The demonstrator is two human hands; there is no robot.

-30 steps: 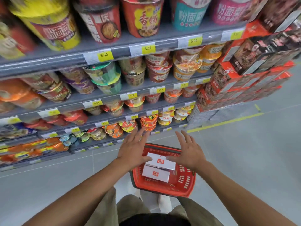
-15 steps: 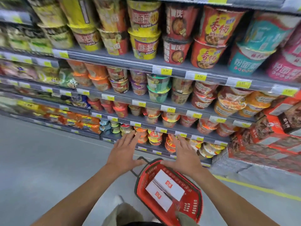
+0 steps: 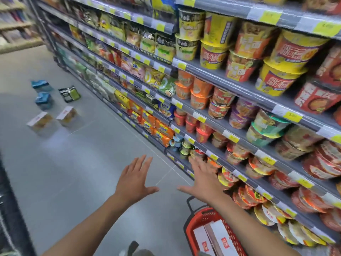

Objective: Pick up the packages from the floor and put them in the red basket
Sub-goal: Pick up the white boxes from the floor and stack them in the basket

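Observation:
The red basket (image 3: 191,230) stands on the floor at the bottom right, with two white boxes (image 3: 219,237) lying inside. My left hand (image 3: 135,179) and my right hand (image 3: 203,179) hover above the floor, fingers spread, both holding nothing. Far down the aisle at the left lie several packages: two pale boxes (image 3: 39,121) (image 3: 67,113), two blue bags (image 3: 43,99) (image 3: 40,85) and a black-and-green bag (image 3: 69,94). They are well out of my hands' reach.
Grey shelves (image 3: 203,71) full of noodle cups and bags run along the right side, close to my right hand. A dark shelf edge (image 3: 11,209) borders the left. Grey floor (image 3: 73,163) stretches between me and the packages.
The view has swung left and up the aisle, bringing the packages on the floor into sight. The basket has slid to the bottom right of the view. Both hands stay spread and hold nothing.

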